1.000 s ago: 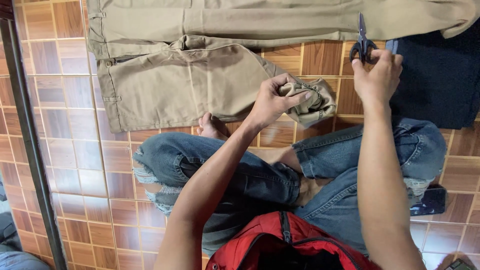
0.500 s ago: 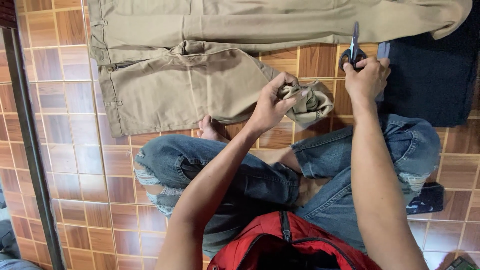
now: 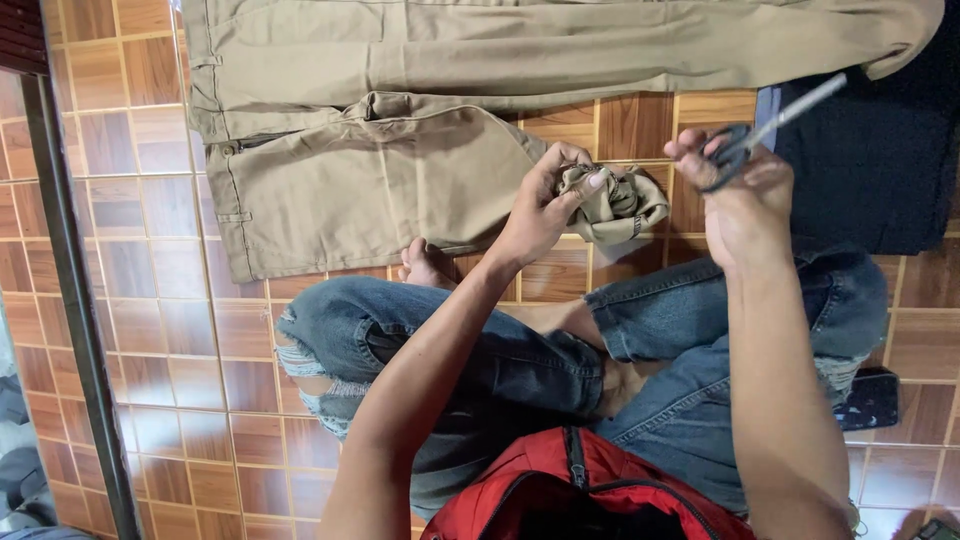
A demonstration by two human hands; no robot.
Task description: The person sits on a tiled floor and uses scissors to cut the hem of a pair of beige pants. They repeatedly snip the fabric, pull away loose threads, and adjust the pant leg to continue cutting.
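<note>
From the head camera we see our left hand (image 3: 540, 215) pinching the bunched cuff (image 3: 615, 200) of the khaki trousers (image 3: 370, 180) spread on the tiled floor (image 3: 150, 330), and our right hand (image 3: 740, 200) closed around the scissors (image 3: 760, 135). The blades could nick our fingers so close by. We see no packages or labels

A: How is the light?
B: Bright and even, with a soft sheen on the floor tiles (image 3: 150, 330).
A: Any shadows?
B: Only faint ones, under the arms.
A: Is it sharp?
B: Mostly. The scissors (image 3: 760, 135) are slightly blurred, and the edges bend a little.
</note>
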